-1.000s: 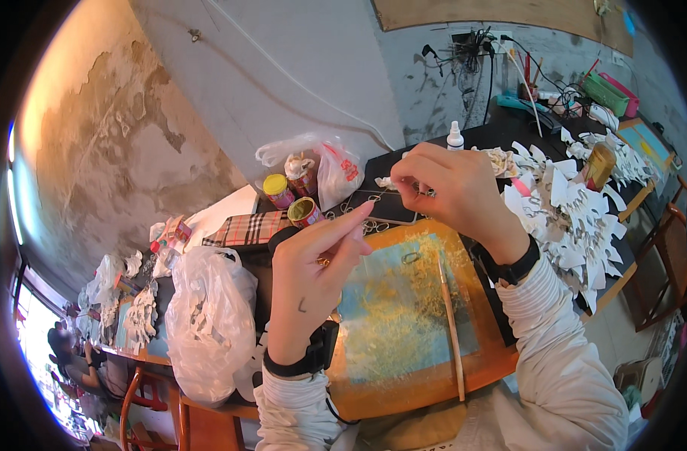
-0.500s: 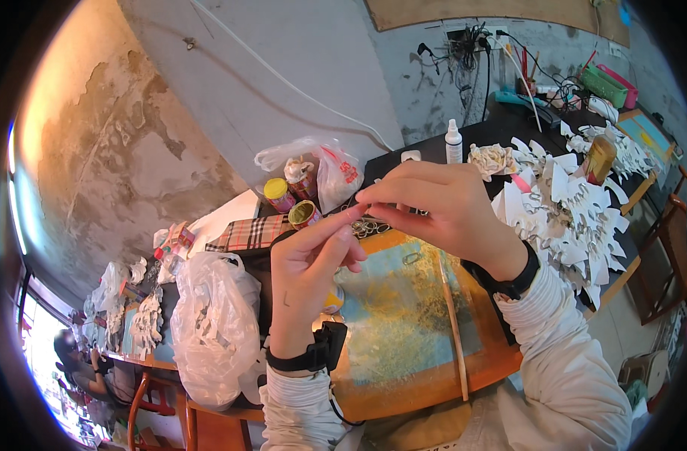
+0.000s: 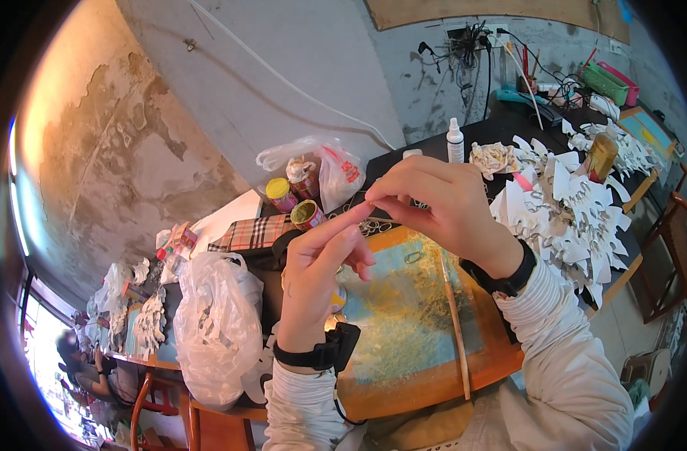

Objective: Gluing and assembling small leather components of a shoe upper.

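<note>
Above the worn blue-and-orange board [image 3: 404, 361], my two hands meet at the fingertips. My left hand [image 3: 312, 274] has its index finger stretched toward the right hand, with the thumb pressed near that finger and the others curled. My right hand [image 3: 447, 207] is closed in a pinch, its thumb and index tip touching the tip of the left index finger. Anything between the fingertips is too small to make out. Below them, a small metal ring [image 3: 413, 257] lies on the board, and several linked rings [image 3: 372, 225] sit at its far edge. A thin wooden stick [image 3: 458, 331] rests on the board's right.
An open jar [image 3: 307, 216] and a yellow-lidded jar [image 3: 281, 195] stand behind my left hand. A filled plastic bag [image 3: 216, 323] is on the left. Piled white cut pieces [image 3: 561, 218] cover the right table, near a white bottle [image 3: 455, 143]. A person [image 3: 88, 368] sits far left.
Both hands have shifted slightly; the left has moved a little to the right and the touching fingertips are a bit higher. The right hand's fingers have drawn closer together.
</note>
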A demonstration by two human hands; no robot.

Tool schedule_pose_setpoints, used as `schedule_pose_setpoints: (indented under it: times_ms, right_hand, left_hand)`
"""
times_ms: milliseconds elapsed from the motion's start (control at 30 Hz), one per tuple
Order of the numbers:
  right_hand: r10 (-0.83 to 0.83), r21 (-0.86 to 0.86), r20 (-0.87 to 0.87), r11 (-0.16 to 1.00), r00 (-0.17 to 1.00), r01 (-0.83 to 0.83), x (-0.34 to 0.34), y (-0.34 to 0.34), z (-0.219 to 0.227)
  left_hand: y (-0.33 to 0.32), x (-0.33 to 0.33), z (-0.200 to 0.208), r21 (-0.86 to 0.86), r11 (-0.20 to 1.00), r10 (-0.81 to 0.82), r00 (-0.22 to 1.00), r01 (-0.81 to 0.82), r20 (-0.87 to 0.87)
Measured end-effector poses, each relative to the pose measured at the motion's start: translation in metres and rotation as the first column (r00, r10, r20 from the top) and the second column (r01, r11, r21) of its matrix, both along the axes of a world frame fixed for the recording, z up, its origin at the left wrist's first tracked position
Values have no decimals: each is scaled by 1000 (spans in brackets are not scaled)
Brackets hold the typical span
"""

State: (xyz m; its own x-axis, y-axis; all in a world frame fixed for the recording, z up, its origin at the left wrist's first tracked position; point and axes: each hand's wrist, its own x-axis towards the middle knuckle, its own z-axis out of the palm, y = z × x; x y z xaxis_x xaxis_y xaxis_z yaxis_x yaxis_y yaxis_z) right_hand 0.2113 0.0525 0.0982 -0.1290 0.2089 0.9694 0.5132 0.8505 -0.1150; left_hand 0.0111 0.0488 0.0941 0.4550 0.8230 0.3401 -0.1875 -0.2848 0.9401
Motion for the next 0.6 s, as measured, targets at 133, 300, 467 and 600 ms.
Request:
schedule_pose_setpoints:
  times_ms: [133, 300, 467, 600]
  right_hand:
    - [-181, 78, 62, 981, 981, 176, 2, -2, 0]
    - [-226, 65, 82, 973, 971, 221, 4, 0, -1]
    - [-228, 32, 98, 974, 969, 226, 5, -1, -1]
    - [-244, 56, 135, 970, 960, 238, 7, 5, -4]
  left_hand:
    - [-1, 8, -2, 9, 999, 39, 999, -39, 17]
    - [-2, 6, 1, -13, 997, 75, 997, -75, 11]
    - [-3, 6, 3, -13, 998, 70, 997, -69, 30]
    - [-4, 6, 4, -7, 997, 79, 996, -79, 50]
